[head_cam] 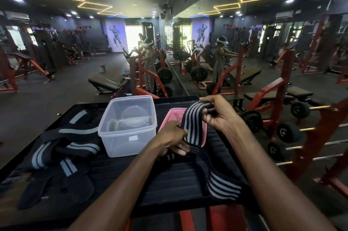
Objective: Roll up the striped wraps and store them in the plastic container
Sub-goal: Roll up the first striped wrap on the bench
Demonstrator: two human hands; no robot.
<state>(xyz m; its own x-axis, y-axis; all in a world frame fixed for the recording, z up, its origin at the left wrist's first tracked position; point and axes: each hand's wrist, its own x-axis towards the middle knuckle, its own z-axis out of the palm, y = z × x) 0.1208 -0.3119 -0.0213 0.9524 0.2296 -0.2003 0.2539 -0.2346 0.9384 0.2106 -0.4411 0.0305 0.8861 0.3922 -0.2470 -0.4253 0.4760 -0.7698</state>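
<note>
Striped wrap (pixel 194 127) held taut at frame centre: upper end pinched by right hand (pixel 216 113), lower part gripped by left hand (pixel 171 140); tail trails to lower right. Clear plastic container (pixel 128 127) and pink lid (pixel 169 117) stand just left. More wraps (pixel 62 147) heaped lower left on black padded bench (pixel 169 179). Mirrored gym with red racks behind.

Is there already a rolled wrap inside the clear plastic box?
No, the clear plastic container holds no wrap; both hands grip the striped wrap beside it.
</note>
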